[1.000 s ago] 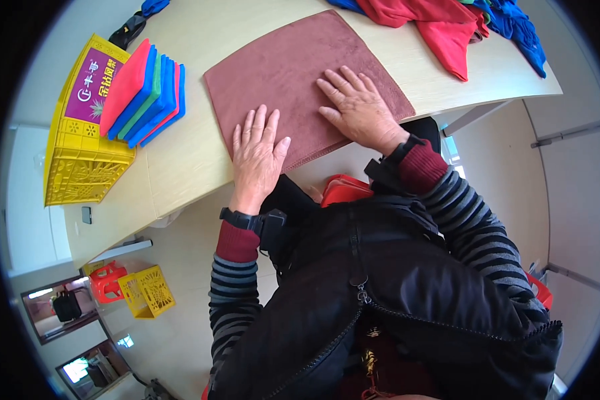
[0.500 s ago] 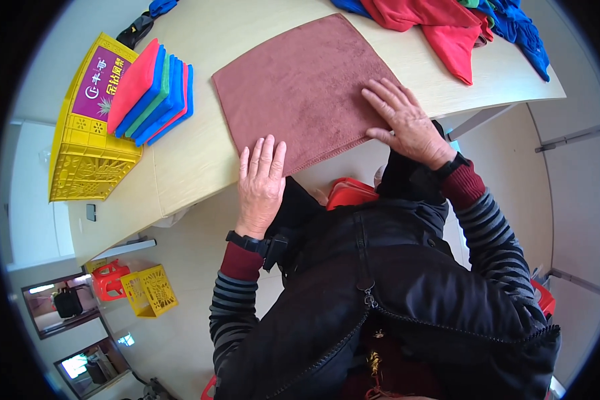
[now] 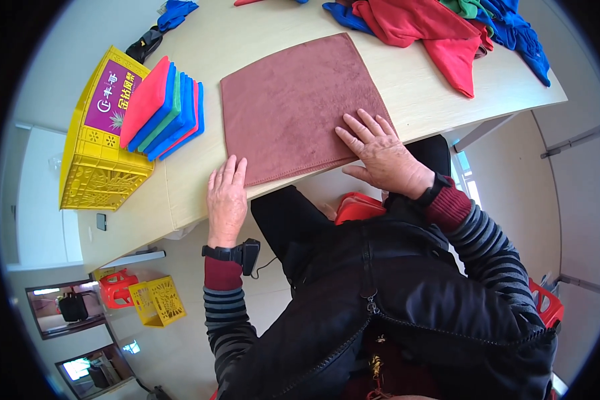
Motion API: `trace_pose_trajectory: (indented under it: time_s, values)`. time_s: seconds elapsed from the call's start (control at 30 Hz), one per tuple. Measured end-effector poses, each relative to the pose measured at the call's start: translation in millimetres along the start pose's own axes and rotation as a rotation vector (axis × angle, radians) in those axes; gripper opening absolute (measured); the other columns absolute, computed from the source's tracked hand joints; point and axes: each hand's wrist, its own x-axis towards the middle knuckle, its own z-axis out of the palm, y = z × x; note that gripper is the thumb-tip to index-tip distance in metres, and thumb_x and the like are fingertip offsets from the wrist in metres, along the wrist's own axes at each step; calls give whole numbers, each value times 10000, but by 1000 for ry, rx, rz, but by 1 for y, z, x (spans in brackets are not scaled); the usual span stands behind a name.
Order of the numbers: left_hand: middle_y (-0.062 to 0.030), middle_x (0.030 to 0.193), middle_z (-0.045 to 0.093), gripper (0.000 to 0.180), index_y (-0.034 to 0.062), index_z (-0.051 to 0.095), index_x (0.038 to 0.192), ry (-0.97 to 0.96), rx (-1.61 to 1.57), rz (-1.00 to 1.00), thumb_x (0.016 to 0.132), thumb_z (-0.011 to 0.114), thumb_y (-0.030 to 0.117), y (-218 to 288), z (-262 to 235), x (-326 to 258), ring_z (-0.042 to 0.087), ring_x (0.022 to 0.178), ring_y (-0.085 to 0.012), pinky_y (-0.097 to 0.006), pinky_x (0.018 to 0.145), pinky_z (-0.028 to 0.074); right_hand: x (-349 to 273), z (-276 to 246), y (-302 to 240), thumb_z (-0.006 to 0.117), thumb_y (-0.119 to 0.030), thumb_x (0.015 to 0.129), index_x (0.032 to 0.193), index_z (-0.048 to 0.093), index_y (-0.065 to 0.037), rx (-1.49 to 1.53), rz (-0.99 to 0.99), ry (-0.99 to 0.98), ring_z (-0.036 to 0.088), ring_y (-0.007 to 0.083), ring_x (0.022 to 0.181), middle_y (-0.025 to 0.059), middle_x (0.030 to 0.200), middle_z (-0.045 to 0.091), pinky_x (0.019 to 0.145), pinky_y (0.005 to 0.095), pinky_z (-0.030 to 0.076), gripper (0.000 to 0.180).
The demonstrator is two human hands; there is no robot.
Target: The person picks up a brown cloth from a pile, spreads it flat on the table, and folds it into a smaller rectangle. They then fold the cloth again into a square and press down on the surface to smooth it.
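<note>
While we lean over the table (image 3: pixel 407 87), both our hands lie flat and open-palmed, gripping nothing. Our landmark is the brown cloth (image 3: pixel 293 107), spread out square on the tabletop with its near edge running along the table's near edge. Our right hand (image 3: pixel 380 153) rests on the cloth's near right corner, fingers spread wide and pointing away from us across the fabric. Our left hand (image 3: pixel 227 200) lies at the cloth's near left corner, fingers together, their tips touching its hem while the palm sits on bare table just beside it. Left of the cloth, close by but apart from it, a stack of folded cloths (image 3: pixel 163 107) in red, blue and green leans on a yellow crate (image 3: pixel 97 167). Beyond the cloth's far right corner lies a loose heap of red, green and blue cloths (image 3: pixel 447 33).
</note>
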Motion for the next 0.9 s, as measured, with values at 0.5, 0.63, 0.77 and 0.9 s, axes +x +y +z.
trace_pose_trajectory:
  time_s: [0.5,0.63,0.77,0.9]
  values:
    - [-174,1556,396,563,104,455,1484,-55,-298,40,1012,534,401,-30,43,136,368,1436,-364,-459,1165,325,147,2,3,426,-502,1034,1569,313,-96,33,-73,-223,243,359,1513,151,1629,290,1219,489,227,681]
    - [-141,1634,273,633,152,355,1554,-192,-200,8,1026,462,484,-12,57,145,236,1510,-343,-513,1213,214,142,25,-1,402,-533,1028,1567,322,-99,-68,-131,-218,192,365,1530,154,1639,263,1225,519,194,696]
    - [-136,1659,209,643,166,311,1577,-256,-198,-18,1034,421,495,-30,53,122,161,1539,-321,-500,1233,155,102,19,23,418,-515,1029,1568,323,-103,-43,-333,-184,193,363,1531,157,1637,268,1226,520,196,685]
    - [-142,1656,216,632,161,316,1575,-278,-239,-25,1038,418,479,-47,49,112,162,1540,-315,-485,1237,145,79,-14,38,456,-454,1033,1558,342,-106,41,-442,-328,217,356,1522,162,1629,279,1211,525,236,640]
